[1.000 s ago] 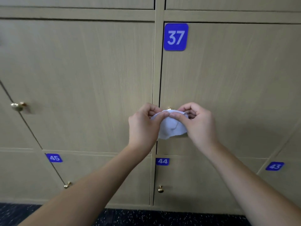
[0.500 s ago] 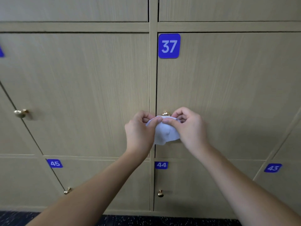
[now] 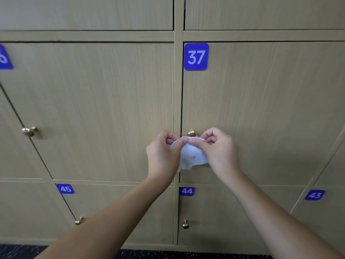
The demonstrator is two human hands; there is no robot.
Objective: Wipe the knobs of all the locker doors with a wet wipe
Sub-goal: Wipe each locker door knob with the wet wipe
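Note:
A white wet wipe [image 3: 192, 156] hangs between my two hands just below the gold knob [image 3: 192, 133] of locker door 37 [image 3: 261, 113]. My left hand [image 3: 164, 156] pinches the wipe's top left edge and my right hand [image 3: 220, 152] pinches its top right edge, thumbs meeting at the middle. The knob's top shows above the wipe; whether the wipe touches it I cannot tell. Other gold knobs sit on the door to the left [image 3: 29, 131], on door 45 [image 3: 79, 220] and on door 44 [image 3: 185, 224].
Beige wooden locker doors fill the view, with blue number labels 37 [image 3: 196, 57], 45 [image 3: 65, 188], 44 [image 3: 186, 191] and 43 [image 3: 314, 195]. A dark speckled floor [image 3: 168, 255] runs along the bottom edge.
The view has tilted up, so the lockers sit lower in the frame. The wipe and both hands have slipped down off the knob of door 37, whose top now shows.

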